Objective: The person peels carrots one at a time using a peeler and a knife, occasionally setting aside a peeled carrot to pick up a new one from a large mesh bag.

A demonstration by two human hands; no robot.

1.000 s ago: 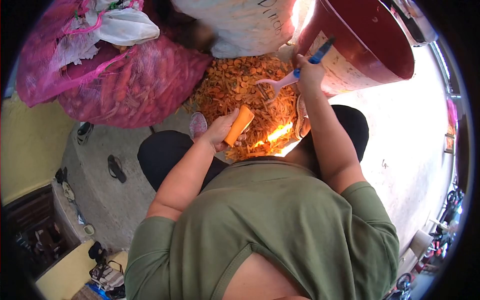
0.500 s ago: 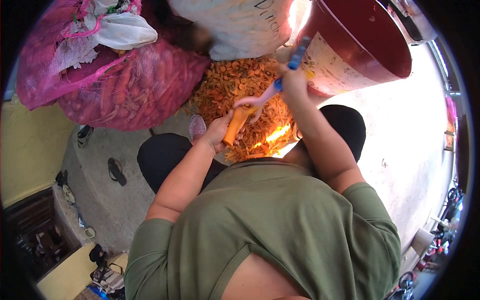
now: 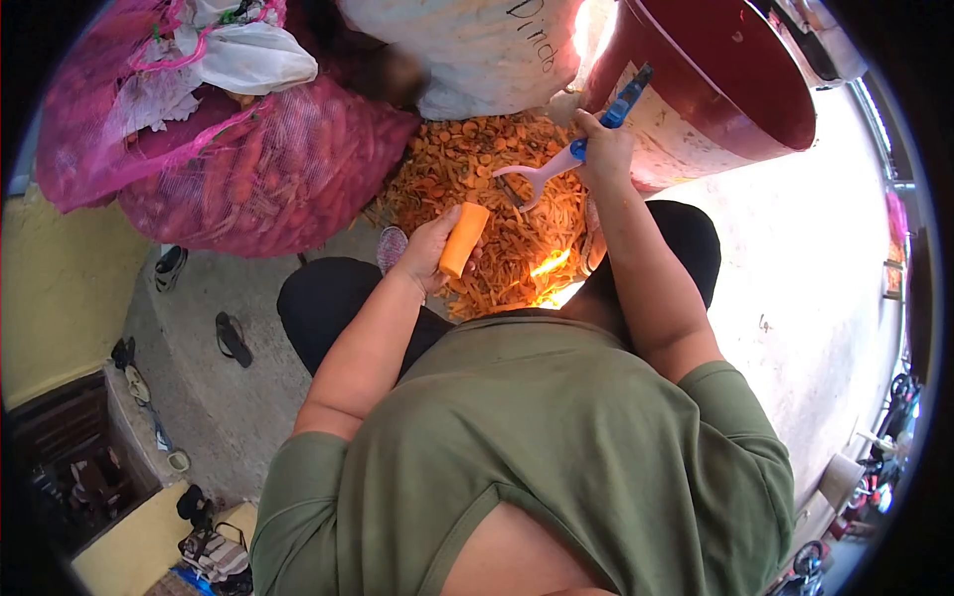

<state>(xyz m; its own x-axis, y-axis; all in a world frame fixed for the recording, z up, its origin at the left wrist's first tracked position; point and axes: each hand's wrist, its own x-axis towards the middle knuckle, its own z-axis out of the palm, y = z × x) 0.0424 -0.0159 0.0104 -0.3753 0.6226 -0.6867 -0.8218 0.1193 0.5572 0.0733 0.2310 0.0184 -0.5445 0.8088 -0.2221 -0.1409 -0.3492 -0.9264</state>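
My left hand (image 3: pixel 429 248) is wrapped round a peeled carrot (image 3: pixel 463 241), a smooth orange piece that tilts up to the right. In my right hand (image 3: pixel 606 154) is a Y-shaped peeler (image 3: pixel 545 177) with a pale pink forked head and a blue handle. Its head points left, up and to the right of the carrot, with a gap between them. Beneath both hands spreads a heap of orange carrot peelings (image 3: pixel 487 169) with round slices among them.
Pink mesh sacks of carrots (image 3: pixel 258 179) lie at the upper left. A white sack (image 3: pixel 477 60) with handwriting stands behind the peelings. At the upper right is a large red tub (image 3: pixel 686 129). A dark sandal (image 3: pixel 233 340) lies on the concrete floor (image 3: pixel 199 397).
The peeler has come away from the carrot, up and to the right with my right hand. The carrot has shifted only slightly and stays in my left hand.
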